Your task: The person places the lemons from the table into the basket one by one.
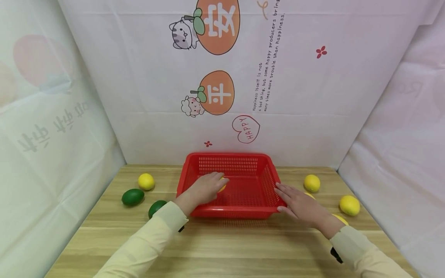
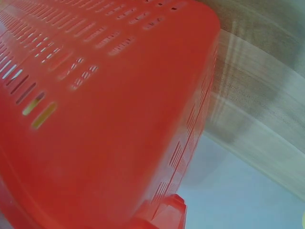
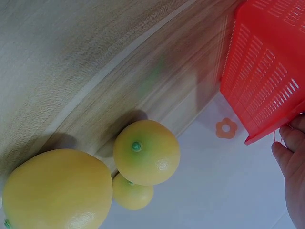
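My left hand (image 1: 207,189) reaches over the near left side of the red plastic basket (image 1: 240,211) and holds a yellow lemon (image 1: 222,185) inside it, mostly covered by the fingers. The left wrist view shows the perforated basket wall (image 2: 124,124), with a bit of yellow through its slots; the left hand is out of that view. At the right side of the basket, my right hand (image 1: 300,204) touches the rim with its fingers fairly straight. That hand's fingers (image 3: 295,140) appear beside the basket's rim in the right wrist view.
Right of the basket lie several yellow lemons (image 1: 312,183), some partly hidden by the right arm. On the left are another lemon (image 1: 146,181) and two dark green oval fruits (image 1: 133,197). The wooden table (image 1: 215,251) meets a printed white sheet (image 1: 295,143) behind.
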